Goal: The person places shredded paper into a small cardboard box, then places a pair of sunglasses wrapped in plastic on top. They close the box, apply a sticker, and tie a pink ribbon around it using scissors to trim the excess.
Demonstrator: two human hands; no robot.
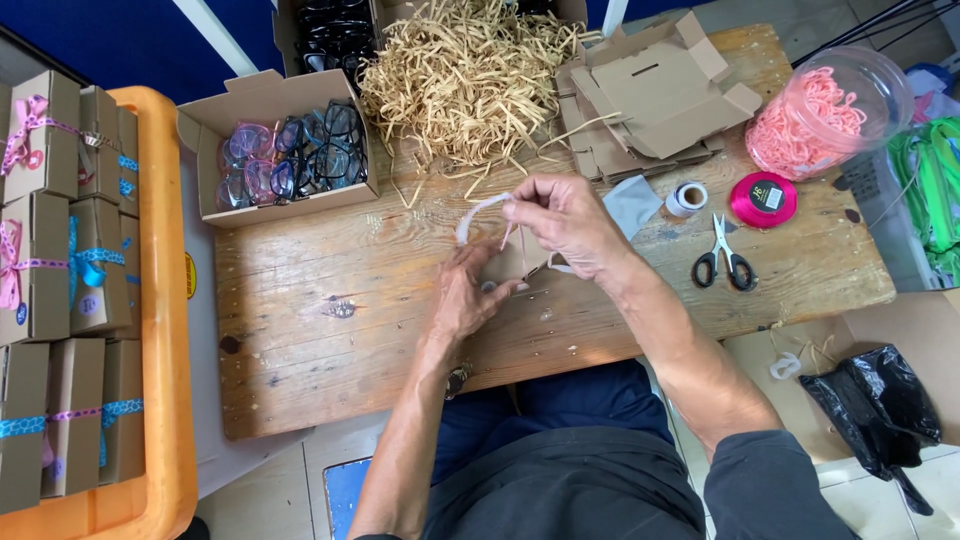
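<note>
Two hands are at work over the middle of the wooden surface [300, 300]. The right hand [565, 225] is closed in a pinch on a white ribbon [478, 212], which arcs up and to the left from the fingertips. The left hand [468, 295] is curled around a small brown box [515, 262], pressing it against the surface; the box is largely hidden between the two hands, so how far it is closed cannot be told.

Several slips seem possible. The ribbon is held only at the fingertips, and its free end hangs loose, so it could be pulled out of the pinch or twisted if tension is uneven. The box is light card and held from one side only; a hard tug might tip it or crush a flap.

Clutter adds further risk. A heap of paper shred [465, 75] lies just beyond the hands, with stray strands already spilled toward them, and strands might be caught under the ribbon. Scissors [722, 255] lie to the right, near the right forearm, beside a pink spool [763, 198] and a small tape roll [686, 198]; a sweep of the arm could knock them off the edge. An open box of glasses [290, 160] lies far left, well apart from the hands.
</note>
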